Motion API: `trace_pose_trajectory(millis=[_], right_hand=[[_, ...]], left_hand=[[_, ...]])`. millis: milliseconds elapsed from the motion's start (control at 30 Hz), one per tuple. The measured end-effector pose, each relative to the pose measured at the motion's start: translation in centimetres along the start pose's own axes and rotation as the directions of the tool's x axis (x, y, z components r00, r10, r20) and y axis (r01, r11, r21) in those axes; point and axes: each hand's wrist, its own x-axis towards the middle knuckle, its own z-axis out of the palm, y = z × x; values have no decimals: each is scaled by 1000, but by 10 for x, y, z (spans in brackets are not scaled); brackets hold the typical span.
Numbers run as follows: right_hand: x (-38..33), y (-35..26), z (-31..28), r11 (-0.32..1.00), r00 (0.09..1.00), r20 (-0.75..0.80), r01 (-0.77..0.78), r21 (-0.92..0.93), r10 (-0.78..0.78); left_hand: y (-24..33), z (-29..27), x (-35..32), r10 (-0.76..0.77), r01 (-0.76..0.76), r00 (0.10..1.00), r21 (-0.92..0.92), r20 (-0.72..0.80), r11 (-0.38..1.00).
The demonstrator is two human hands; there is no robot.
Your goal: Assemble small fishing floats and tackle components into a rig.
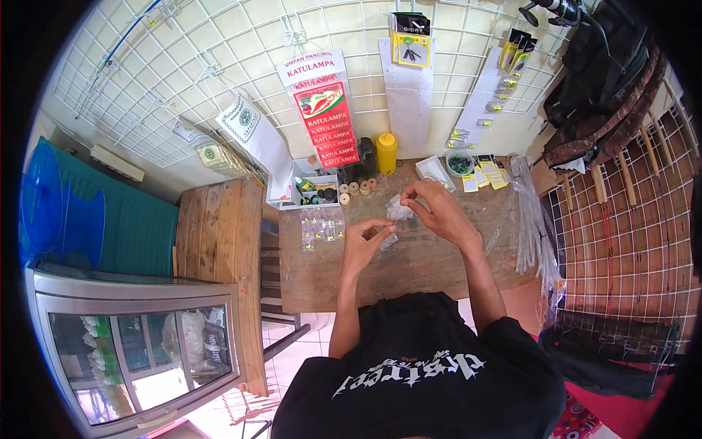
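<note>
Over the middle of the wooden table, my left hand and my right hand are both closed in a pinch, close together. A thin dark strand seems to run between their fingertips; it is too small to tell its kind. My right hand is higher and farther from me than my left. Small clear plastic bags lie on the table just behind and beneath the fingers. Left of my left hand, several small clear packets with yellow marks rest in a group.
Along the back stand a white box of small items, cork rings, a yellow squeeze bottle and a round tub. Yellow cards and long clear sleeves lie right. A glass-front cabinet is at left.
</note>
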Motion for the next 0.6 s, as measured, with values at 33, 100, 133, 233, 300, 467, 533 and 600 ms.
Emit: trace_pose_trajectory(millis=[33, 100, 133, 233, 300, 467, 533, 600], right_hand=[[1, -1, 1, 998, 999, -42, -11, 54, 14], [1, -4, 2, 999, 997, -65, -26, 42, 29], [1, -6, 3, 999, 996, -84, -40, 31, 42], [0, -3, 9, 997, 994, -97, -52, 49, 57], [0, 0, 9, 999, 996, -92, -4, 32, 7], [6, -12, 3, 987, 986, -89, 138, -78, -144], [8, -10, 2, 986, 988, -17, 149, -80, -151], [11, -13, 1, 986, 988, -9, 153, -62, -153]], left_hand=[[1, 2, 0, 1, -1, 1000, 2, 5, 1000], [6, 4, -2, 24, -24, 1000, -60, -5, 998], [5, 4, -2, 25, -25, 1000, -60, -2, 998], [4, 0, 0, 40, -37, 998, -94, 39, 995], [14, -5, 0, -33, 33, 997, -5, 67, 999], [33, -19, 12, 98, -99, 992, -9, -77, 995], [42, -20, 18, 121, -121, 991, -7, -55, 993], [50, -19, 22, 129, -129, 991, -12, 43, 992]])
